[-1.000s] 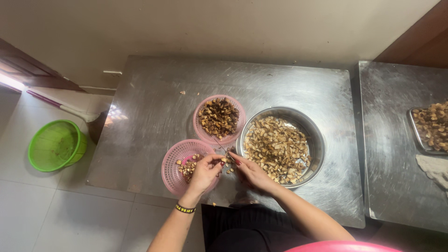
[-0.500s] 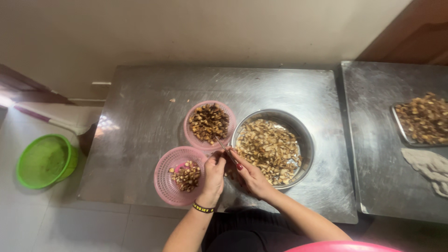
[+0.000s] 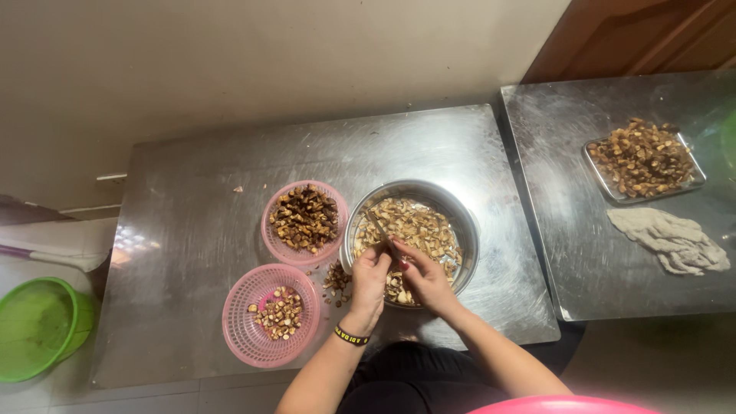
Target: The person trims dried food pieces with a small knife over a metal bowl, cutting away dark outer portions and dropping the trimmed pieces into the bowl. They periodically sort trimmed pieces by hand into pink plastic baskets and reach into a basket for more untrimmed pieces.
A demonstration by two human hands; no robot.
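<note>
Both hands meet over the near-left rim of a round metal bowl point(image 3: 466, 230) holding pale brown chopped pieces. My left hand point(image 3: 371, 277), with a black and yellow wristband, pinches a small brown piece. My right hand point(image 3: 424, 282) grips a small knife point(image 3: 377, 227) whose thin blade points up-left over the bowl. A pink basket point(image 3: 270, 230) of dark brown pieces stands left of the bowl. A second pink basket point(image 3: 244, 330), holding a few cut pieces, sits nearer to me on the left. Loose pieces point(image 3: 335, 280) lie between the baskets and the bowl.
All this rests on a steel table point(image 3: 192, 192). A second steel table point(image 3: 560, 253) to the right carries a metal tray of brown pieces point(image 3: 642, 159) and a crumpled grey cloth point(image 3: 675, 239). A green basin point(image 3: 34, 326) stands on the floor at left.
My hands have moved right, from over the near pink basket to over the metal bowl. The view has shifted, so the tables sit further left in frame.
</note>
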